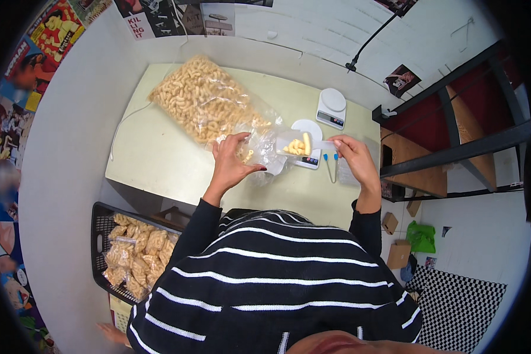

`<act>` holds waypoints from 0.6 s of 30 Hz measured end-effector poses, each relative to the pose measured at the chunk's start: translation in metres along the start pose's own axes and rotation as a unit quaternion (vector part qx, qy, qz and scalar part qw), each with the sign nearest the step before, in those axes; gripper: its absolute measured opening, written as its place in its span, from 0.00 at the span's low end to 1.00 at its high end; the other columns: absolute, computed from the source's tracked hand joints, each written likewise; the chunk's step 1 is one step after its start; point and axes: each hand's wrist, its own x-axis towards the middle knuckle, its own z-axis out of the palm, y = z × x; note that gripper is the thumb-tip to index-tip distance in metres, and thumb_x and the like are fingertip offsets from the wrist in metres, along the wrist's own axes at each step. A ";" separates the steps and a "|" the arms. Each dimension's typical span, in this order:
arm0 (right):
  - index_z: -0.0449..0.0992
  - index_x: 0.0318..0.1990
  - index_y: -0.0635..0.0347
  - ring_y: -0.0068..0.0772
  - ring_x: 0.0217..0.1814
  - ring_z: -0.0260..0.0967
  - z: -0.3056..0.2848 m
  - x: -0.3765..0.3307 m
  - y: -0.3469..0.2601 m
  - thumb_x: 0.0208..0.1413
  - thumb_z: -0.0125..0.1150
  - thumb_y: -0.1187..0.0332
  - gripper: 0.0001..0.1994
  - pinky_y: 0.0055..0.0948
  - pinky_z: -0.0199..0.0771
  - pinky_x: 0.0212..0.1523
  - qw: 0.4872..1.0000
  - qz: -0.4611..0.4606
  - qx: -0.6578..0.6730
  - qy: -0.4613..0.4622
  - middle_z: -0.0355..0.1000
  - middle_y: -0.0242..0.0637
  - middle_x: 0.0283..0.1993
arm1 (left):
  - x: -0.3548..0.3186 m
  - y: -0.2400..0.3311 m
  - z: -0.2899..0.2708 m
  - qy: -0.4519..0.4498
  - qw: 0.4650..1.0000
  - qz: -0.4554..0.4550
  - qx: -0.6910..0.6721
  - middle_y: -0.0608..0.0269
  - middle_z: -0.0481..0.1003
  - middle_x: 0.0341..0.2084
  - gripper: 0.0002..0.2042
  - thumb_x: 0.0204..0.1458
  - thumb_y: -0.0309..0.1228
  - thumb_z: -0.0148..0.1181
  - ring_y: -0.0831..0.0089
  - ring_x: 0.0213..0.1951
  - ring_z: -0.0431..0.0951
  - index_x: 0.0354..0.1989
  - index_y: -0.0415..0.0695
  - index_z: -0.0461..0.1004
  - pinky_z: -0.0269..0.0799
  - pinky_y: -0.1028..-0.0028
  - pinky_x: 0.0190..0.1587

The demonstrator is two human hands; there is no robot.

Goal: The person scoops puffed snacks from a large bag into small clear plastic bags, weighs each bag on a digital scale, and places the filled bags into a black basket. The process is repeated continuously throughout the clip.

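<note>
A small clear bag [297, 145] with a few pale yellow puffed snacks in it is held up just above the bench [159, 159], between both hands and over a white scale [308, 140]. The right hand [354, 158] pinches the bag's right edge between thumb and fingers. The left hand [231, 160] is spread wide, its fingers on the crumpled plastic at the mouth of a big clear bag of snacks [203, 99], which lies on the bench just to the left and reaches toward the far corner. A second white scale [331, 107] stands behind, near the wall. Two blue-tipped tools [330, 162] lie below the right hand. A black basket [103, 236] of filled small bags sits low on the left, beside the bench.
</note>
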 end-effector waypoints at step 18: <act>0.78 0.36 0.62 0.51 0.37 0.73 0.038 0.007 -0.113 0.57 0.54 0.69 0.08 0.42 0.71 0.38 0.939 -0.190 -0.285 0.033 0.75 0.46 0.35 | 0.004 -0.012 0.007 0.017 0.991 -0.039 -0.124 0.60 0.70 0.50 0.44 0.26 0.42 0.81 0.60 0.55 0.69 0.58 0.46 0.66 0.53 0.56 0.65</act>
